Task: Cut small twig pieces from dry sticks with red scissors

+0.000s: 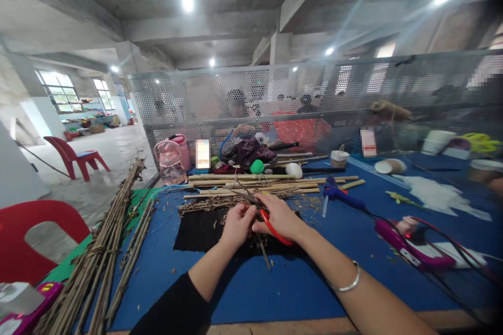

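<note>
My right hand (280, 215) is closed on a pair of scissors with red handles (270, 226); their blades (245, 196) point away to the upper left. Close beside it, my left hand (238, 226) is pinched at a thin dry twig (264, 252), whose lower end sticks out below the hands. Both hands are over a black cloth (198, 233) on the blue table. Brown dry twigs and leaf bits (208, 205) lie along the cloth's far edge. The exact grip on the twig is partly hidden by the fingers.
A bundle of long dry stalks (104, 241) lies at left. Pale sticks (275, 186), green yarn (257, 167) and white yarn (294, 169) sit behind. At right are a blue glue gun (341, 194) and a purple power strip (412, 251) with cables. A perforated metal screen (188, 94) stands behind the table.
</note>
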The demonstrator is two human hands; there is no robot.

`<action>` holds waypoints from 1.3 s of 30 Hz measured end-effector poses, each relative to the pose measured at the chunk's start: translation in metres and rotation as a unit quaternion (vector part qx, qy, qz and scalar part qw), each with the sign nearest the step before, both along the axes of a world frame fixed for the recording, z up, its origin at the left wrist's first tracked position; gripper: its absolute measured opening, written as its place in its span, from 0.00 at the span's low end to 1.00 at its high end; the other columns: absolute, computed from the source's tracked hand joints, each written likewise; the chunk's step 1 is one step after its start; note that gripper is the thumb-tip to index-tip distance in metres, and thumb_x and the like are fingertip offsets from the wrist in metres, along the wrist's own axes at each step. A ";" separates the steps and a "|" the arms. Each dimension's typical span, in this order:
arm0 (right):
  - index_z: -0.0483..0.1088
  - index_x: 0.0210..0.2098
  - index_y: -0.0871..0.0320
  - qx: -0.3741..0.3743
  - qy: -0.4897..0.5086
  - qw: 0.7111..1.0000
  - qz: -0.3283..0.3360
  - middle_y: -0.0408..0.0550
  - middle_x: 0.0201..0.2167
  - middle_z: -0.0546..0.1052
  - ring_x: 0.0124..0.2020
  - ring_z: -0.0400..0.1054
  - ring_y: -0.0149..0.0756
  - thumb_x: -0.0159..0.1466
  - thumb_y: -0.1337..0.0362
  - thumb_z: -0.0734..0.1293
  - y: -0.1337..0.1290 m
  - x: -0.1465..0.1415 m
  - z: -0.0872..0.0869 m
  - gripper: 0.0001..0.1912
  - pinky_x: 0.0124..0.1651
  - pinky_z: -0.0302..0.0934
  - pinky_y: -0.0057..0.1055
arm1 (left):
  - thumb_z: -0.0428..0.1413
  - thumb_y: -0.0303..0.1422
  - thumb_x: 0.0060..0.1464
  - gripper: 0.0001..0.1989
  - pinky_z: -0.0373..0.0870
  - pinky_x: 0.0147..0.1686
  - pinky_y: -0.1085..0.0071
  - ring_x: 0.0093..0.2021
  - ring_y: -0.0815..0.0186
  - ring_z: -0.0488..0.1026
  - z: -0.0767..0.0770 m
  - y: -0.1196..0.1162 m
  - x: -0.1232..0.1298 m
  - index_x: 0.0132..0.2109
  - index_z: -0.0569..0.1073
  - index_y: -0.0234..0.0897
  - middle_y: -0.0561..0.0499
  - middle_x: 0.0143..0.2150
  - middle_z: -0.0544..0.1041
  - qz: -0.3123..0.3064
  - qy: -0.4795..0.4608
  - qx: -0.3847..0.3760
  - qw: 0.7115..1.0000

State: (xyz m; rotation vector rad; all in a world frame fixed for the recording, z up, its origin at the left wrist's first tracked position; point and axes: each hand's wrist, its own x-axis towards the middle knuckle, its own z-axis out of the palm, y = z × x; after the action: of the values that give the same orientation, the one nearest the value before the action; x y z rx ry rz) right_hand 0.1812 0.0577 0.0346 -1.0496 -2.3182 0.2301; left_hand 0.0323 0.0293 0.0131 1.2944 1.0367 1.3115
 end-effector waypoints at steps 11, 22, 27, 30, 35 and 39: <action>0.62 0.52 0.60 -0.042 0.100 0.994 0.026 0.56 0.47 0.70 0.46 0.65 0.44 0.48 0.49 0.70 0.001 -0.011 -0.013 0.36 0.49 0.59 0.39 | 0.54 0.47 0.46 0.19 0.52 0.17 0.78 0.17 0.76 0.56 0.000 0.000 -0.004 0.26 0.65 0.34 0.58 0.17 0.62 0.025 -0.008 0.023 0.999; 0.66 0.47 0.58 -0.056 0.084 0.995 0.005 0.50 0.36 0.75 0.35 0.69 0.39 0.51 0.51 0.69 -0.007 -0.017 -0.005 0.27 0.38 0.61 0.32 | 0.53 0.50 0.46 0.20 0.50 0.11 0.79 0.12 0.78 0.53 0.005 -0.005 -0.003 0.28 0.61 0.36 0.61 0.15 0.59 -0.002 -0.048 -0.013 0.999; 0.66 0.46 0.57 -0.055 0.074 0.996 -0.011 0.49 0.37 0.75 0.36 0.69 0.38 0.51 0.54 0.69 -0.010 -0.016 -0.002 0.25 0.38 0.60 0.31 | 0.52 0.51 0.46 0.21 0.53 0.09 0.79 0.10 0.77 0.53 0.003 -0.002 -0.005 0.28 0.61 0.36 0.62 0.13 0.59 -0.014 -0.064 -0.026 0.998; 0.66 0.46 0.56 -0.050 0.064 0.997 -0.018 0.49 0.38 0.75 0.37 0.68 0.38 0.51 0.55 0.69 -0.011 -0.016 -0.002 0.25 0.39 0.60 0.31 | 0.53 0.50 0.45 0.21 0.54 0.08 0.79 0.10 0.77 0.54 0.002 0.000 -0.005 0.27 0.61 0.36 0.61 0.13 0.60 -0.030 -0.075 -0.030 0.996; 0.63 0.49 0.59 -0.036 0.070 0.997 -0.018 0.53 0.45 0.71 0.45 0.65 0.42 0.49 0.55 0.69 -0.009 -0.018 -0.005 0.30 0.47 0.59 0.37 | 0.54 0.49 0.46 0.20 0.56 0.09 0.79 0.10 0.77 0.55 0.003 0.000 -0.004 0.31 0.62 0.35 0.61 0.13 0.61 -0.058 -0.110 -0.031 0.992; 0.62 0.50 0.60 -0.029 0.082 0.996 0.003 0.55 0.46 0.69 0.47 0.64 0.43 0.49 0.54 0.69 -0.007 -0.018 -0.006 0.31 0.49 0.58 0.38 | 0.54 0.49 0.46 0.20 0.57 0.09 0.79 0.10 0.77 0.56 0.002 -0.001 -0.004 0.32 0.64 0.35 0.61 0.14 0.62 -0.069 -0.104 -0.033 0.992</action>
State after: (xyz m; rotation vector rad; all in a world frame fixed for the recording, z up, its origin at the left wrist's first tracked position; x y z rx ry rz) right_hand 0.1632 0.0510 0.0287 -1.0125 -2.1795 0.3743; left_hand 0.0287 0.0282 0.0152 1.1330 0.8238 1.2660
